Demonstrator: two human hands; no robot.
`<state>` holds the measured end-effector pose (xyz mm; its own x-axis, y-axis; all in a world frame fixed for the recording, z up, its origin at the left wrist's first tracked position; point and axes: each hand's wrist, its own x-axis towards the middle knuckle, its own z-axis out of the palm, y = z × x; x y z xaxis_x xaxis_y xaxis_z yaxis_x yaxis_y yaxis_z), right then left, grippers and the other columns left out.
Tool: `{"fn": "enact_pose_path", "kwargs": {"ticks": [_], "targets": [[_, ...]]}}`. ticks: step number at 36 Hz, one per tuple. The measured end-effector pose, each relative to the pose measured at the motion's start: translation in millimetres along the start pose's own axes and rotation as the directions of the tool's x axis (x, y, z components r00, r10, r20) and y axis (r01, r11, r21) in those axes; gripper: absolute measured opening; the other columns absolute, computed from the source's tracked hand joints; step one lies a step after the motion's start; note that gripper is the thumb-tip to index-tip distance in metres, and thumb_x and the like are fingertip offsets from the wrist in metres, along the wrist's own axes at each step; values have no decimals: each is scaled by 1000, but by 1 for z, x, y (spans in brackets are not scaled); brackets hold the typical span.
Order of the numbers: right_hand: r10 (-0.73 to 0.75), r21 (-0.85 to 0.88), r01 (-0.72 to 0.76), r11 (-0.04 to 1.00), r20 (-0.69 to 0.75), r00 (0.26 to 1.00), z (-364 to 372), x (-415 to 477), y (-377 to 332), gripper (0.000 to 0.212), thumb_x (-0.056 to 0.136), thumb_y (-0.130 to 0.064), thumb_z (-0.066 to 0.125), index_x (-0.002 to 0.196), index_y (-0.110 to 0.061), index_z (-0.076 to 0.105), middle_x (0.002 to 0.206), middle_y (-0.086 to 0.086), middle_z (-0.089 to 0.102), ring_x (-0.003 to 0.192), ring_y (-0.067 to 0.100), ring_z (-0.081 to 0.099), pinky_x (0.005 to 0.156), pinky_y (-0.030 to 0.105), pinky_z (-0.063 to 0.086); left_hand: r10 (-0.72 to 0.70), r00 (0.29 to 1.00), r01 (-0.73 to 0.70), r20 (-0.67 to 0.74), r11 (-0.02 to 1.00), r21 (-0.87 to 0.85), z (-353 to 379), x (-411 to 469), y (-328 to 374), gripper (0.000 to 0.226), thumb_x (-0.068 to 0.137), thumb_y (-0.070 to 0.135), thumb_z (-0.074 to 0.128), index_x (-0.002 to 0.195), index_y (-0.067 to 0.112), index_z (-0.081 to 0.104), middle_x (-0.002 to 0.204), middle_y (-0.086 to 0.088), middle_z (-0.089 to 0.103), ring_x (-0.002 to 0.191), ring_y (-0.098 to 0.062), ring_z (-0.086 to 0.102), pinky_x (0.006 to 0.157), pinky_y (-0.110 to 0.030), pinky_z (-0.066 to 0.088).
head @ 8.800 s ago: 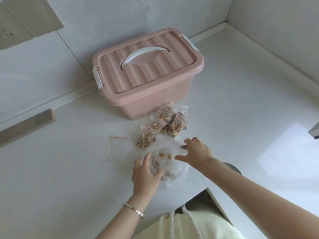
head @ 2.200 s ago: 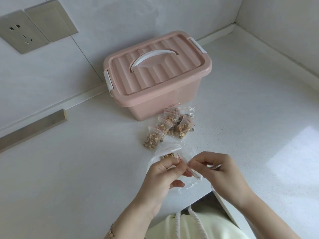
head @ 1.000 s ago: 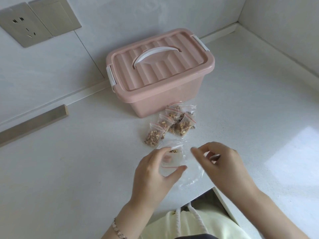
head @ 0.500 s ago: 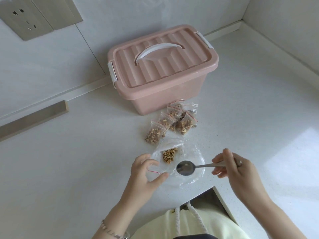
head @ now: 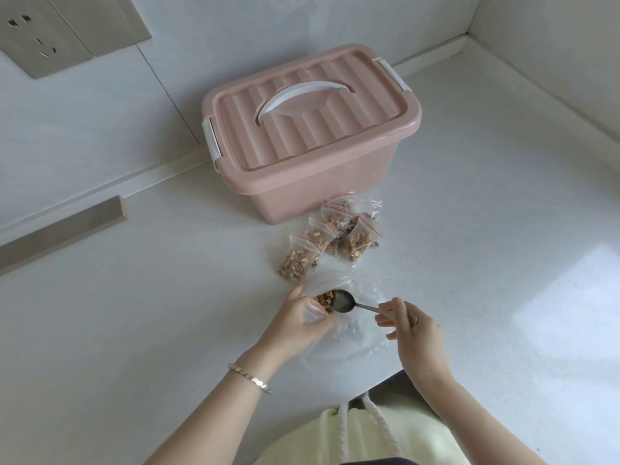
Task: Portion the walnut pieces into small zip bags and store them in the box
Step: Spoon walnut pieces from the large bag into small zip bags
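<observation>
One pink ribbed plastic box [head: 312,142] w/ white handle is seen, lid shut, on the white speckled counter [head: 134,297]. Approx. 5 filled small zip bags [head: 339,234] are piled just in front of the box, touching one another. One large clear plastic bag [head: 364,333] is spread flat beyond that pile, further from the box. One small clear red-striped zip bag [head: 315,308] is pinched between thumb and fingers of the L hand [head: 298,322]. One heap of brown walnut pieces [head: 325,299] is seen at its mouth; whether in or out of the bag can't be told. One metal spoon [head: 344,301] is gripped by its handle in the R hand [head: 411,327], bowl touching the heap.

Vs. 0.5 s ago: the spoon bowl has been brought from clear of the heap to against it. The L hand and its bag have been moved up to the heap. Box and filled bags are unchanged.
</observation>
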<state>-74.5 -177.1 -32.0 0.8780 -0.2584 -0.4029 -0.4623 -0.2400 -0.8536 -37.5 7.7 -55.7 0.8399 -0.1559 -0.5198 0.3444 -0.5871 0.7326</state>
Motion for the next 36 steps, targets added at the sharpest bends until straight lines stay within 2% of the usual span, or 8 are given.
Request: {"fn": "enact_pose_path", "kwargs": {"ticks": [4, 8, 13, 19, 23, 25, 29, 36], "targets": [[95, 71, -100, 992, 66, 993, 2, 7, 9, 28, 97, -25, 39, 83, -22, 63, 79, -2, 71, 74, 6, 67, 58, 17, 50, -30, 999, 30, -14, 999, -25, 6, 4, -7, 11, 78, 36, 68, 75, 29, 60, 146, 2, 32, 134, 4, 19, 100, -15, 15], [194, 154, -209, 966, 106, 975, 1, 11, 16, 30, 98, -26, 38, 86, -16, 65, 81, 3, 72, 73, 13, 68, 60, 22, 50, -71, 996, 65, -55, 992, -104, 7, 4, -8, 9, 80, 30, 69, 80, 23, 62, 125, 14, 36, 123, 5, 29, 93, -12, 17], [261, 222, -279, 934, 107, 960, -8, 12, 23, 34, 98, -29, 37, 88, -12, 66, 81, 5, 73, 74, 17, 68, 62, 25, 49, -34, 991, 19, -131, 994, -110, 6, 2, -10, 13, 78, 25, 71, 72, 24, 60, 117, 6, 51, 122, 2, 38, 83, -5, 22], [318, 287, -342, 895, 126, 940, -24, 10, 26, 39, 98, -31, 36, 89, -9, 66, 81, 11, 72, 74, 21, 64, 65, 27, 47, 99, 982, -98, -159, 995, 13, 2, -7, -15, 20, 77, 26, 72, 84, 24, 54, 124, 7, 41, 123, -2, 36, 89, -1, 20], [310, 284, -334, 899, 127, 942, -37, 9, 23, 40, 97, -34, 35, 88, -9, 65, 74, 8, 72, 71, 19, 64, 65, 28, 48, 314, 913, -254, -261, 937, 239, 3, -20, -19, 41, 74, 47, 65, 98, 16, 56, 111, 6, 43, 111, -10, 38, 93, -11, 27], [300, 284, -323, 903, 123, 946, -44, 9, 20, 42, 97, -35, 35, 89, -8, 66, 73, 8, 73, 70, 19, 65, 65, 28, 48, 394, 873, -306, -289, 902, 305, 3, -25, -21, 46, 72, 56, 56, 102, 22, 51, 104, 7, 44, 100, -8, 39, 88, -19, 31], [242, 278, -264, 923, 114, 964, -56, 8, 5, 44, 97, -35, 34, 86, -6, 66, 69, 9, 72, 62, 16, 65, 63, 28, 49, 423, 860, -340, -286, 892, 299, 5, -34, -22, 47, 69, 59, 55, 106, 34, 40, 90, 19, 46, 89, 1, 38, 83, -19, 32], [73, 165, -93, 982, 123, 990, -56, 5, -37, 46, 97, -32, 35, 77, -4, 67, 64, 10, 71, 55, 15, 64, 54, 24, 50, 361, 904, -315, -230, 925, 214, 7, -39, -17, 64, 66, 49, 70, 117, 14, 54, 90, 27, 43, 93, -4, 46, 85, -14, 33]]}}
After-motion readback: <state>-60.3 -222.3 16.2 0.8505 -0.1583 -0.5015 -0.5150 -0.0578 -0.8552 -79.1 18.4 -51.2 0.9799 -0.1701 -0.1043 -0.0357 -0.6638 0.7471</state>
